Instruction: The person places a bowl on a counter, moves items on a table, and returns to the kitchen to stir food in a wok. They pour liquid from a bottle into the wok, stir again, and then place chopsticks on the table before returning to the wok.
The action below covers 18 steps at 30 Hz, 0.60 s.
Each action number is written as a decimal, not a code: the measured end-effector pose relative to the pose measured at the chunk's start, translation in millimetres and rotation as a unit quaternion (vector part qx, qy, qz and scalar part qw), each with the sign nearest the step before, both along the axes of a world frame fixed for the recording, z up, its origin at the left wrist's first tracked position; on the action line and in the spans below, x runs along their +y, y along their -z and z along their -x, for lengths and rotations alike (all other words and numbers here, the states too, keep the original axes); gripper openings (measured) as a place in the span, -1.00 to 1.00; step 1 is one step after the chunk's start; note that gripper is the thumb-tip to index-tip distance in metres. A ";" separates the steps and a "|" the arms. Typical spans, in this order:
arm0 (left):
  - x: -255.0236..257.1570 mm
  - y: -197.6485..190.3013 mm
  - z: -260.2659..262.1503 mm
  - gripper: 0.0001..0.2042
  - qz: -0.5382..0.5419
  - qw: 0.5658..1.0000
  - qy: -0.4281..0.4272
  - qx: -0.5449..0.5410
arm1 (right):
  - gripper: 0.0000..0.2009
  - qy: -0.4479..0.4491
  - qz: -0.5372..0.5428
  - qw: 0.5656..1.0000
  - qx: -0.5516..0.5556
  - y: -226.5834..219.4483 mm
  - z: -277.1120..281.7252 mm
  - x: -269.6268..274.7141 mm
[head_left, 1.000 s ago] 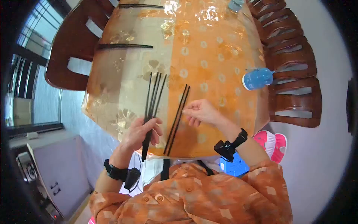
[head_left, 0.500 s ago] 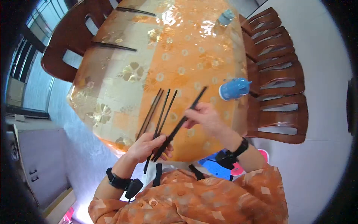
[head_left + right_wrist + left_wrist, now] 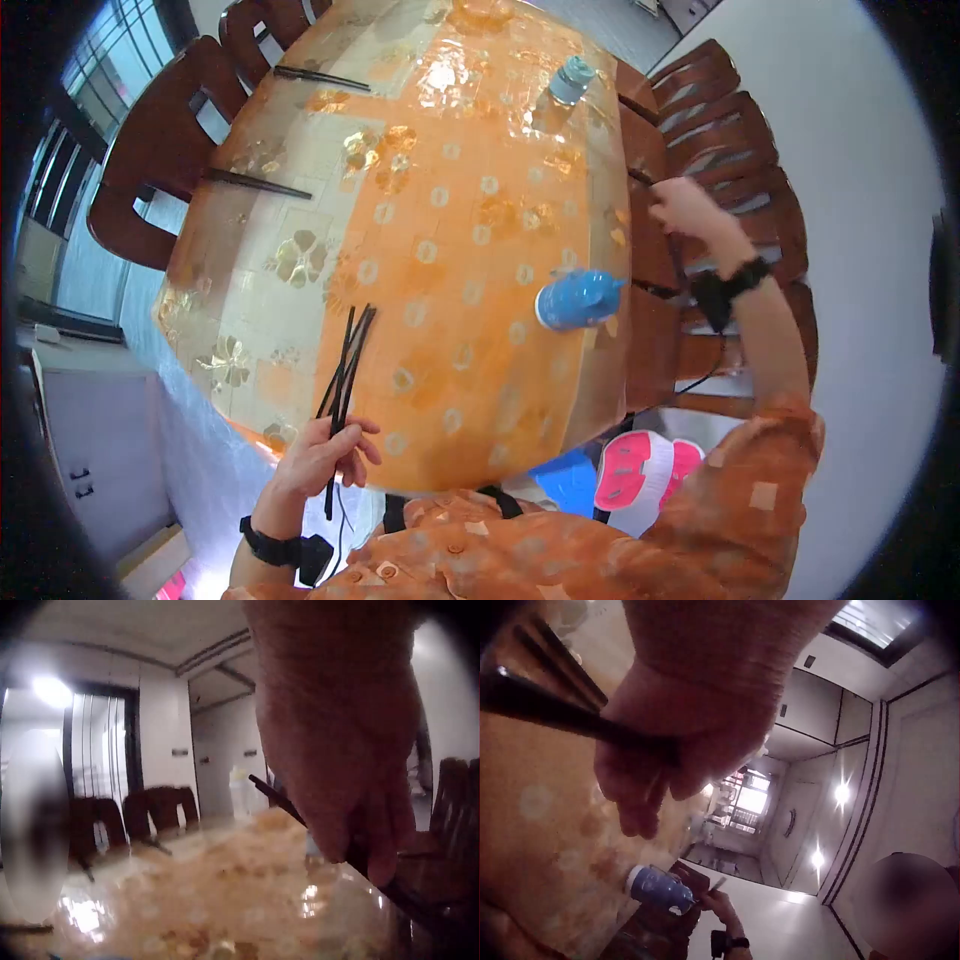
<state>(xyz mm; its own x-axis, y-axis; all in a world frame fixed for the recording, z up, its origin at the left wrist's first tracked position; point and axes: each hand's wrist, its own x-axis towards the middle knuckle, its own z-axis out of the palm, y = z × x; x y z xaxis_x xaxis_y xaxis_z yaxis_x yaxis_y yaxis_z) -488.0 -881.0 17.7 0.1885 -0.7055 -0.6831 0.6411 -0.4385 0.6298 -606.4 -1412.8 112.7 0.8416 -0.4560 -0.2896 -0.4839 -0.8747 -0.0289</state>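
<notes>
My left hand grips several black chopsticks near the front edge of the table; they fan out a little at their far ends. Out over the table's right side, by the chairs, is my right hand. In the right wrist view its fingers pinch dark chopsticks, which slant down past the fingertips with the polished tabletop below. A blue bottle stands on the table between the two hands, closer to the right edge.
Two pairs of black chopsticks, a nearer pair and a farther pair, lie along the table's left side. A pale teal jar stands at the far right. Wooden chairs line both sides. A pink-and-white item sits below the front right corner.
My right hand picked up the pair of chopsticks lying before me, then carried them away from the left hand to the table's right side. The left hand keeps its bunch.
</notes>
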 end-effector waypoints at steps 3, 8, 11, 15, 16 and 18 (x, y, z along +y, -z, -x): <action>-20.0 -6.1 6.0 -0.70 0.011 1.000 -0.018 0.005 | -0.83 -0.151 0.054 0.983 0.092 68.1 -48.6 -13.5; -60.6 -11.9 7.1 -0.72 -0.035 0.997 -0.061 -0.008 | -0.83 -0.238 0.006 0.964 0.116 153.1 -105.1 -25.3; -88.9 -18.6 0.9 -0.73 -0.053 0.994 -0.078 -0.057 | -0.84 -0.271 -0.017 0.962 0.029 160.6 -117.6 -19.8; -125.9 -26.8 -10.9 -0.71 -0.048 0.989 -0.109 -0.090 | -0.82 -0.267 -0.060 0.959 -0.072 146.3 -119.4 -14.4; -135.7 -26.2 -14.4 -0.70 -0.039 0.988 -0.118 -0.092 | -0.79 -0.228 -0.135 0.959 -0.100 139.5 -121.4 -10.2; -159.9 -22.2 -20.6 -0.70 -0.032 0.987 -0.111 -0.115 | -0.73 -0.116 -0.346 0.925 -0.103 119.3 -120.2 11.8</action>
